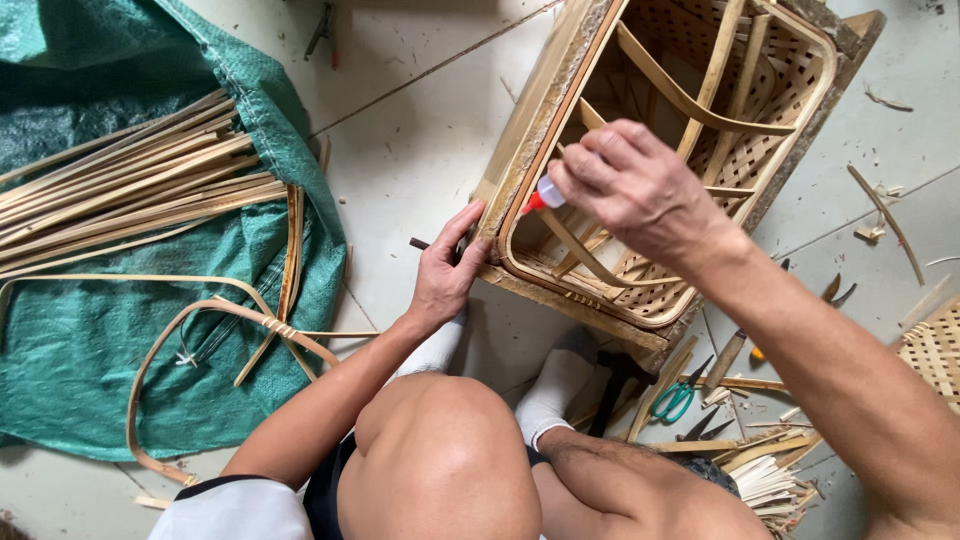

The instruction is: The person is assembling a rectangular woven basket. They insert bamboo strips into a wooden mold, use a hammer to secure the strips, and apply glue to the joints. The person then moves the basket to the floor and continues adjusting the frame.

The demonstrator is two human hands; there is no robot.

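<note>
- The right hand (640, 190) reaches in from 4 o'clock, forearm stretched long across the view, wrist bent down over the woven bamboo basket (790, 90)
- Its fingers curl tight around a small glue bottle (546, 193), whose red nozzle points toward 8 o'clock at the basket's rim
- The nozzle tip sits just beside the near corner of the rim; whether it touches the bamboo cannot be told
- The left hand (445, 272) comes up from 6 o'clock, forearm rising beside the bent knee, palm down on the floor side
- Its thumb and fingers are narrowly spread and press against the basket's near corner at about 9 o'clock of the frame
- The basket rests inside a rough wooden frame (545, 100), tilted, filling the view from centre to 1 o'clock
- Loose bamboo strips (120, 190) lie on a green tarp (60, 350) at 9 o'clock, well apart from both hands
- A bent bamboo hoop (200, 320) lies on the tarp's edge at 8 o'clock
- Green-handled scissors (678, 398) lie on the tiled floor at 5 o'clock, near the socked feet
</note>
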